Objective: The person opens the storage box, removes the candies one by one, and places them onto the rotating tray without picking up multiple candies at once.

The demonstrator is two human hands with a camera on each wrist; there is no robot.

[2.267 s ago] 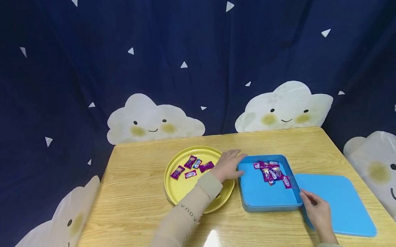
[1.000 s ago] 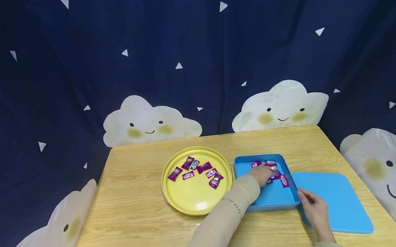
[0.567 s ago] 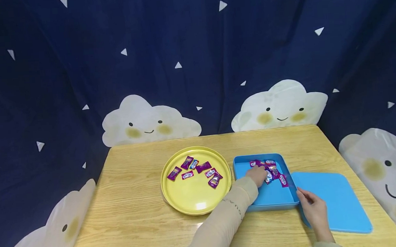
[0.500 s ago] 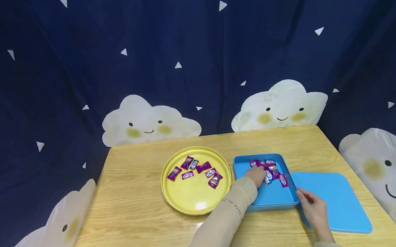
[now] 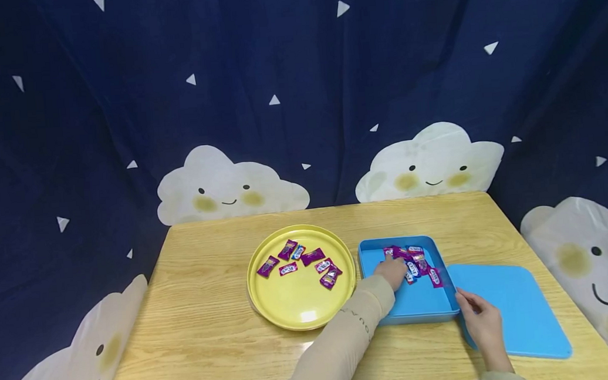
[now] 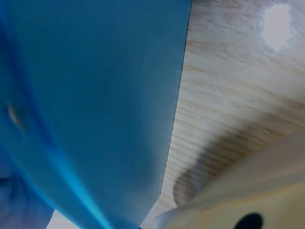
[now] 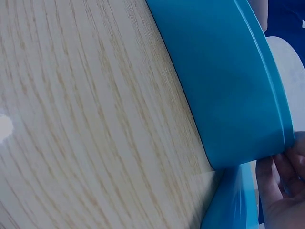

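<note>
My left hand [image 5: 393, 272] reaches down into the blue box [image 5: 423, 305], its fingertips among purple, red and blue wrapped candies [image 5: 420, 262] heaped there. The fingers point down and are partly hidden, so I cannot tell whether they grip a candy. At the box's near right corner, my right hand [image 5: 482, 322] pinches the rim between thumb and fingers. The right wrist view shows those fingers [image 7: 271, 183] at the corner of the blue wall. In the left wrist view, the box's outer side [image 6: 95, 95] fills the left half.
Left of the box stands a round yellow tray [image 5: 291, 303] with several wrapped candies [image 5: 314, 257] spread over its far half. A flat blue lid [image 5: 529, 309] lies right of the box, beside my right hand. All rest on a wooden table [image 5: 196, 315] before a dark blue curtain [image 5: 241, 53].
My left hand moved from over the yellow tray into the box, then slightly left among the candies, some of which shifted. More candies show on the tray. The right hand stays at the corner.
</note>
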